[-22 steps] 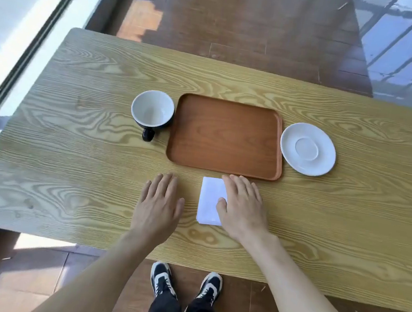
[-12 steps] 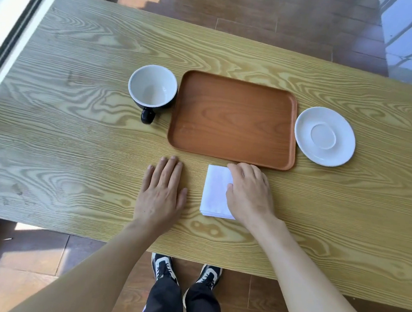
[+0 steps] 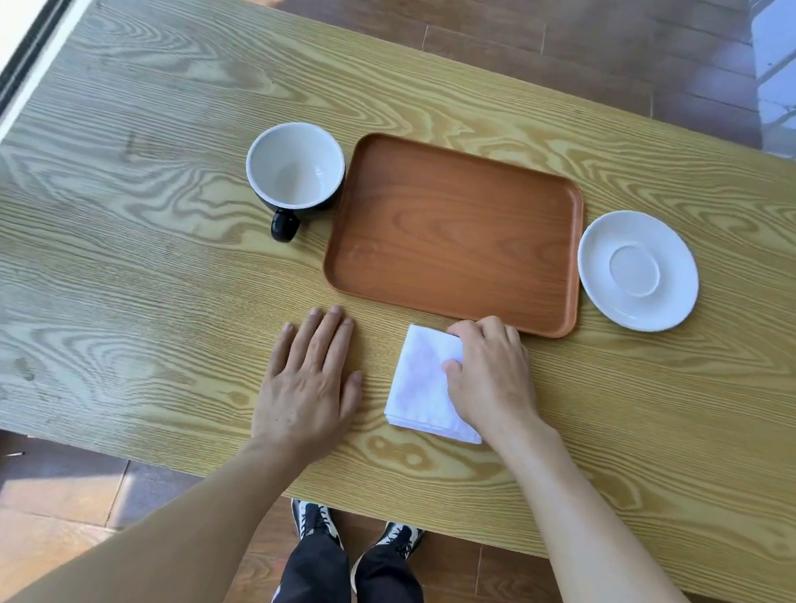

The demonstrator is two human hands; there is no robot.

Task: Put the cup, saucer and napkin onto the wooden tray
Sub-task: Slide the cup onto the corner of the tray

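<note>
The brown wooden tray (image 3: pixel 456 231) lies empty in the middle of the table. A cup (image 3: pixel 295 165), black outside and white inside, stands just left of it with its handle toward me. To the right of the tray rests a white saucer (image 3: pixel 637 270). A folded white napkin (image 3: pixel 419 386) lies on the table in front of the tray's near edge. My right hand (image 3: pixel 491 373) covers the napkin's right side, fingers curled over its far right corner and thumb pressed on top. My left hand (image 3: pixel 309 380) lies flat on the table left of the napkin, holding nothing.
The light wooden table (image 3: pixel 145 277) stands on a brown plank floor. A window frame (image 3: pixel 17 46) runs along the left. My legs and shoes (image 3: pixel 354 535) show below the table's near edge.
My right hand's fingers have curled from flat onto the napkin's far right corner, pinching it. The left hand has stayed flat. The camera view has shifted slightly.
</note>
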